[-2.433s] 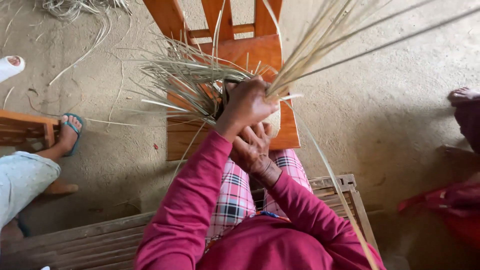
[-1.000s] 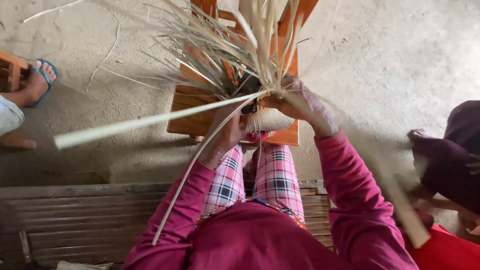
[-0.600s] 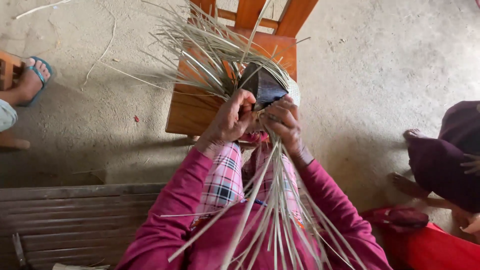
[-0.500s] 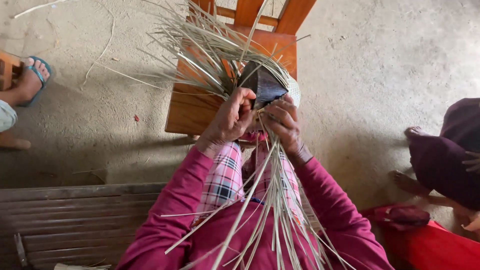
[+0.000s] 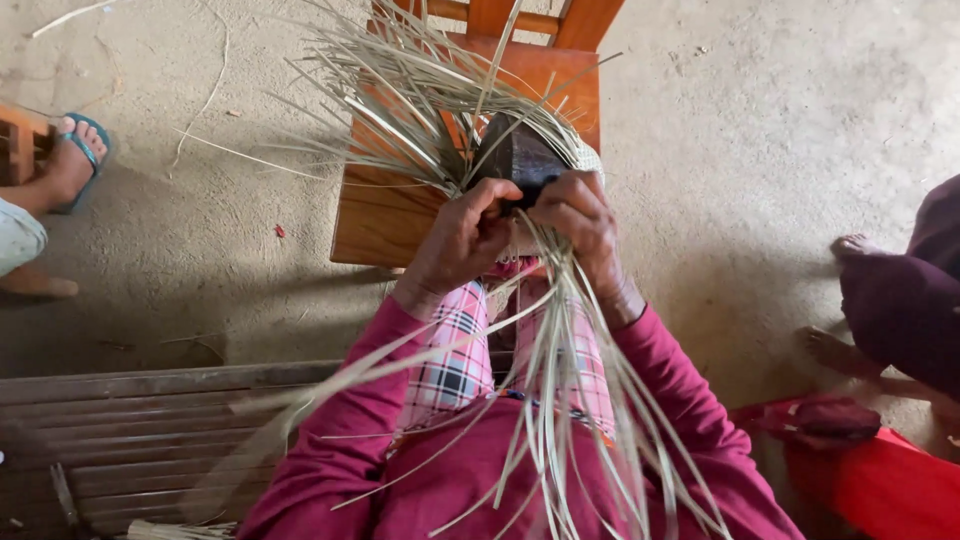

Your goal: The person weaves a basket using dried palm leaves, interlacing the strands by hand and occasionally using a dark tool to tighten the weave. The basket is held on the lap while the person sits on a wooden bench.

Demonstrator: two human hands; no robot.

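Observation:
A half-woven piece of pale straw strips (image 5: pixel 420 110) fans out from a dark rounded form (image 5: pixel 515 155) held over my lap. My left hand (image 5: pixel 455 240) grips the woven edge at the form's near side, fingers pinched on strips. My right hand (image 5: pixel 580 220) is closed on the same edge just to the right. Long loose straw strips (image 5: pixel 555 400) trail from the work down over my pink-sleeved arms and checked trousers toward the camera.
A wooden chair (image 5: pixel 400 200) stands right in front of my knees, under the work. A slatted wooden bench (image 5: pixel 130 420) runs at the lower left. Another person's sandalled foot (image 5: pixel 75 160) is at the far left; a second person's bare feet (image 5: pixel 850 250) and red cloth (image 5: pixel 880 480) are at the right.
The work has been turned: the long strips that stuck up and out to the left now hang down over my lap, and both hands have closed together on the woven edge.

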